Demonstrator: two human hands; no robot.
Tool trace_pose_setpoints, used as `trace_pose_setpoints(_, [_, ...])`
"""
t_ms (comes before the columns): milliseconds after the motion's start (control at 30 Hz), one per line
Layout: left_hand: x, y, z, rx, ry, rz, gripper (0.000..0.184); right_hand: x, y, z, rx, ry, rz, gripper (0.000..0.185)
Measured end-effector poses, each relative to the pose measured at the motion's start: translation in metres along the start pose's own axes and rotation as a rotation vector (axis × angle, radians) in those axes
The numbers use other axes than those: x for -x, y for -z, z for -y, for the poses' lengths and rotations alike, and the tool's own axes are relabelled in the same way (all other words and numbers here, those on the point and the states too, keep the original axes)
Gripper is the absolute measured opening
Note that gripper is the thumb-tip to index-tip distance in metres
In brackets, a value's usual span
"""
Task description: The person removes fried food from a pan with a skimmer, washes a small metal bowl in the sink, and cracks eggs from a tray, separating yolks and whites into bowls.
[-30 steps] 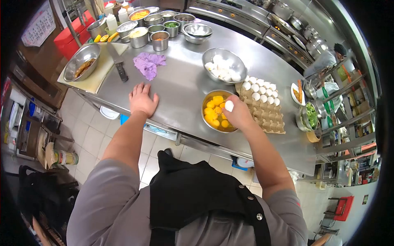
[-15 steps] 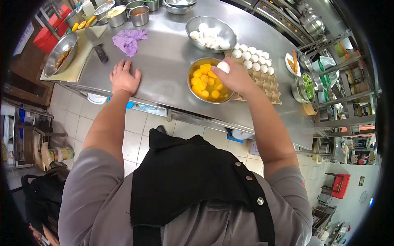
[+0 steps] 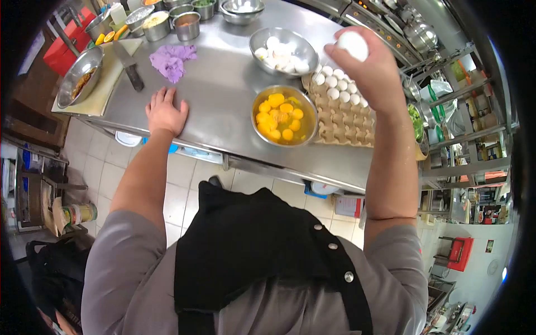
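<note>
My right hand (image 3: 377,73) is raised over the right side of the counter, its fingers wrapped round a white egg (image 3: 353,46). Below it, a cardboard egg tray (image 3: 341,124) holds white eggs in its far rows, and its near cups show bare. Left of the tray stands a steel bowl (image 3: 315,124) of cracked eggs, with several yolks (image 3: 276,100) in clear whites. Behind that, another steel bowl (image 3: 258,39) contains empty-looking white shells (image 3: 282,54). My left hand (image 3: 166,114) lies flat near the counter's front edge, fingers spread, holding nothing.
A crumpled purple cloth (image 3: 172,61) and a knife (image 3: 129,67) lie beyond my left hand. The knife overlaps a cutting board (image 3: 106,92), where a tilted bowl (image 3: 84,75) holds brown food. Steel containers (image 3: 187,29) line the back left; shelving (image 3: 469,134) stands to the right.
My right hand has lifted from over the yolk bowl, up and to the right, with the egg still in it. My left hand stays on the counter; the view has shifted slightly.
</note>
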State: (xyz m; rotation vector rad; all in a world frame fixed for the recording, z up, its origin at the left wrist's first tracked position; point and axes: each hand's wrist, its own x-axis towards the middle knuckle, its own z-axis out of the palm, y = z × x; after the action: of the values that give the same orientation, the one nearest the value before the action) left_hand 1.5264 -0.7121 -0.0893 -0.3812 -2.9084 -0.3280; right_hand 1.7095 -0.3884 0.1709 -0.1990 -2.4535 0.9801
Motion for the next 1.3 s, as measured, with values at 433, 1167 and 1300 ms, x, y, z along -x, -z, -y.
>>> trace_pose_setpoints(433, [-0.001,0.007,-0.005,-0.01,0.018,0.027,0.058,-0.068,0.021,-0.138,0.397,-0.197,0.167,0.036])
trace_pose_setpoints(1167, [-0.003,0.0,-0.002,-0.056,-0.014,-0.004,0.058,0.099,0.04,-0.227,-1.04,-0.566,-0.422,0.037])
trace_pose_setpoints(1300, [-0.004,-0.009,0.002,-0.069,-0.04,-0.026,0.058,0.181,0.073,-0.218,-0.744,-0.696,-0.403,0.037])
